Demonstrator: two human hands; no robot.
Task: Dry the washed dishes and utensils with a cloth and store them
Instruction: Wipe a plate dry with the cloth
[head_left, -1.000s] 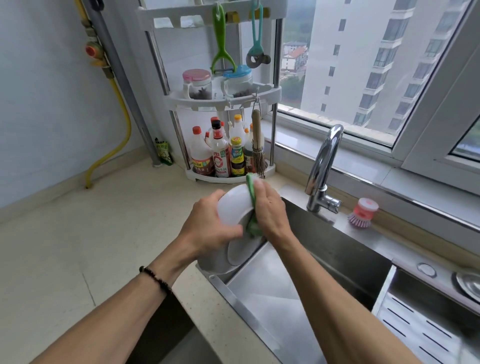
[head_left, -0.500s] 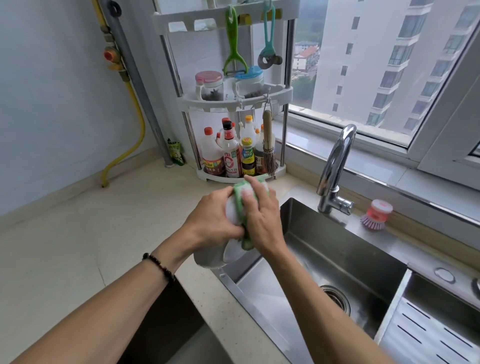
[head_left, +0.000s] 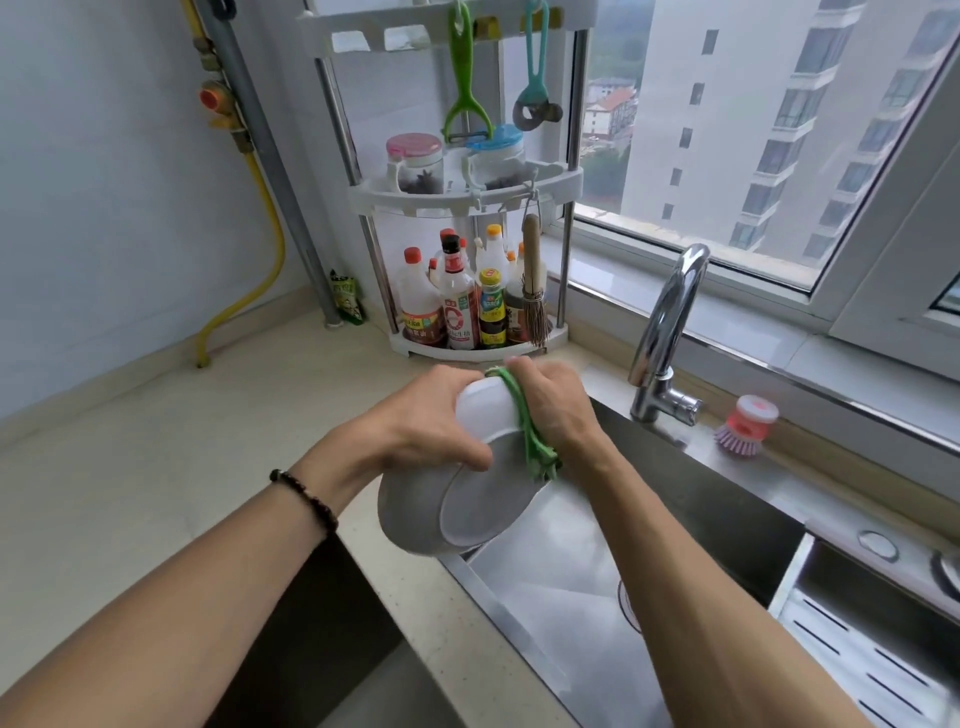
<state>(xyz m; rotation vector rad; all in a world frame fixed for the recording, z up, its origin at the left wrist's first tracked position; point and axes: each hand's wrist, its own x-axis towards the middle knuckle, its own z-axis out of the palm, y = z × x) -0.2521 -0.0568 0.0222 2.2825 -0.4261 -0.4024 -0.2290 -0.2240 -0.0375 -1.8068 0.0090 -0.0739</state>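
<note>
At the centre of the frame, the left hand (head_left: 431, 421) curls its fingers (head_left: 475, 460) around the tilted white ceramic bowl (head_left: 467, 499) above the stainless steel sink (head_left: 691, 499), apparently so drips fall inside, exposing its rim to the green cloth (head_left: 524, 421) gripped by the right hand (head_left: 558, 410).

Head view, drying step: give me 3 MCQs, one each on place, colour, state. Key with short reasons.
1. Where is the white bowl?
A. on the rack shelf
B. held over the sink's near-left corner
C. on the windowsill

2. What colour is the cloth?
A. green
B. blue
C. red

3. What is the left hand doing?
A. hanging idle
B. turning the faucet
C. gripping the bowl's rim

Key: B, the bowl hangs above the sink edge; A, a green strip shows under the right hand, which presses it to the bowl; C, the thumb curls over the rim.
</note>
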